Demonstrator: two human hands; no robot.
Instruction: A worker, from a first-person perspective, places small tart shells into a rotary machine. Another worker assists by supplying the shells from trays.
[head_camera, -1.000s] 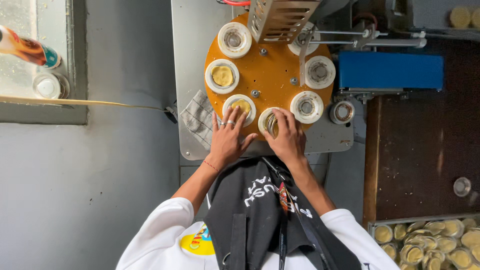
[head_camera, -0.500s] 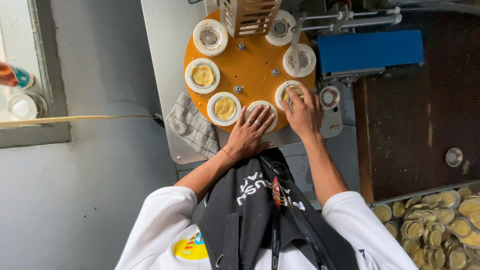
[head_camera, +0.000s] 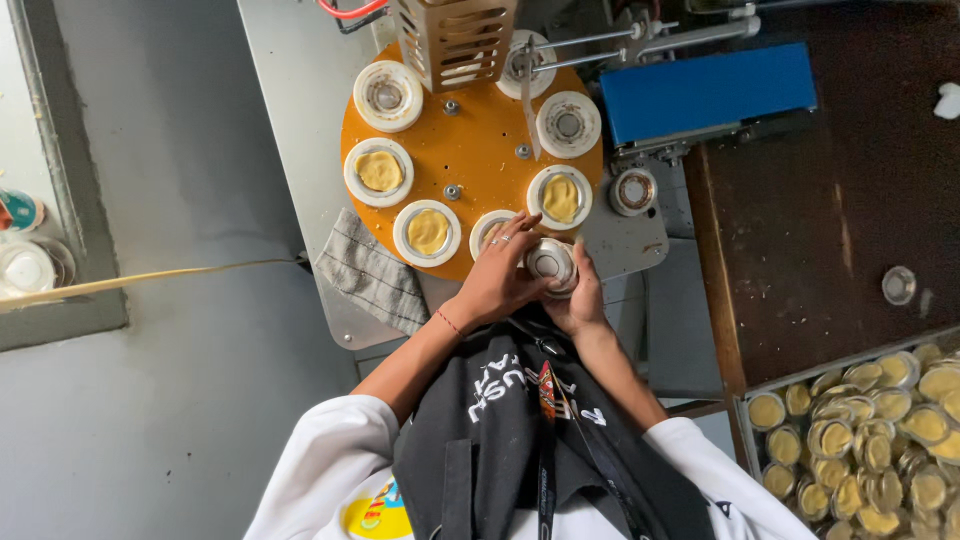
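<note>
White sleeves, black apron

The person wears a white long-sleeved top with a yellow print low on the front, under a black apron with white lettering; the left hand (head_camera: 497, 275) has rings and a thin red wrist string.

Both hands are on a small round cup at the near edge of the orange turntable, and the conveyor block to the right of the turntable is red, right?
Not quite. In the head view the conveyor block is blue, not red. The rest holds: the left hand and right hand hold a small round cup at the near edge of the orange turntable.
</note>
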